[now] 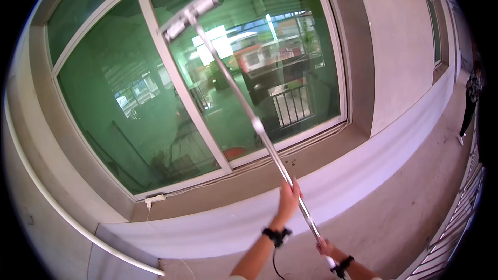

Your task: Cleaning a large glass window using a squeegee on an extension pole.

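Though two hands (289, 197) grip: one pole (244, 109), two panes (129, 88).

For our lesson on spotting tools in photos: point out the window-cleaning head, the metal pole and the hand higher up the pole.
cleaning head (190, 14), head view, middle of the flat bar on the glass.
metal pole (244, 109), head view, mid-shaft.
left hand (289, 198), head view, back of the hand gripping the pole.

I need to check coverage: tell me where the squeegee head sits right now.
In the head view, the squeegee head rests high on the right-hand glass pane, upper left, beside the window's middle frame bar.
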`<state>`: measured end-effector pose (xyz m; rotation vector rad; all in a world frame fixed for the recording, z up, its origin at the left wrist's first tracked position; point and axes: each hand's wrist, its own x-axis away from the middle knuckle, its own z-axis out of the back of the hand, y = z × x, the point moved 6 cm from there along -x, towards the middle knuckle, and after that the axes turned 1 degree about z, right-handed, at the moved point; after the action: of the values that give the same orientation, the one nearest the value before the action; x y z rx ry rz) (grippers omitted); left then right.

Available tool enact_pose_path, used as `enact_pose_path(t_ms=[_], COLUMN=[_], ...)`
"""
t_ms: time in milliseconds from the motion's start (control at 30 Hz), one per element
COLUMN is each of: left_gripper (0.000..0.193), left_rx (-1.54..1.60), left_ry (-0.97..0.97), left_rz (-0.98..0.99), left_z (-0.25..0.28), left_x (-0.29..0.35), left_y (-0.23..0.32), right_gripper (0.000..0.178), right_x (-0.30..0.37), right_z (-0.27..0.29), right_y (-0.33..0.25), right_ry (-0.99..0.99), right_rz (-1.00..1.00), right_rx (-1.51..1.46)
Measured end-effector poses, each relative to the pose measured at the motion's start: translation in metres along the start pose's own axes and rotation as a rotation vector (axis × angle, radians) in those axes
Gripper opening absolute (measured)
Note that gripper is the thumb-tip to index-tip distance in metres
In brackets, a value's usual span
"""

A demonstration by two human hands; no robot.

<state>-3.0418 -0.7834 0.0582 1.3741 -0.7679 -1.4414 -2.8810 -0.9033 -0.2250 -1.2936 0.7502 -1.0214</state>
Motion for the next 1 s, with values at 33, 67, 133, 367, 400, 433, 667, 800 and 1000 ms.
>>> enact_pose_path(t_ms=[33,67,133,367,400,433,667,800,1000], left_gripper=[0.021,0.019,0.018,0.016,0.018,0.020,0.023,0.024,0.024], left_rx=[-0.002,-0.001,-0.011,0.030,0.055,0.071,0.137,0.176,-0.005], left_ry=[0.002,0.046,0.006,0.007,-0.013,-0.023,-0.042,-0.121,-0.099], left_rz=[-0.054,-0.081,-0.197,-0.074,-0.041,-0.007,0.376,0.397,0.331], left_z=[0.017,0.039,0.066,0.084,0.070,0.058,-0.016,-0.047,-0.024], left_x=[-0.033,-0.060,-0.087,-0.052,-0.034,-0.011,0.197,0.224,0.165], left_y=[0.022,0.047,0.095,0.053,0.028,0.002,-0.165,-0.145,-0.144], right_gripper=[0.067,0.072,0.076,0.074,0.073,0.072,0.051,0.055,0.061], right_x=[-0.020,-0.044,-0.068,-0.046,-0.032,-0.015,0.204,0.245,0.130], right_z=[-0.004,-0.015,-0.031,-0.072,-0.071,-0.073,-0.069,-0.055,-0.066], right_y=[-0.036,-0.072,-0.127,-0.083,-0.053,-0.028,0.258,0.235,0.207], right_ry=[0.011,0.033,0.064,-0.025,0.081,0.174,0.019,-0.036,-0.107], right_rz=[-0.073,0.013,0.090,0.036,0.181,0.330,-0.273,-0.378,-0.290], right_rx=[0.030,0.056,0.087,-0.057,0.102,0.257,0.192,0.234,0.009])
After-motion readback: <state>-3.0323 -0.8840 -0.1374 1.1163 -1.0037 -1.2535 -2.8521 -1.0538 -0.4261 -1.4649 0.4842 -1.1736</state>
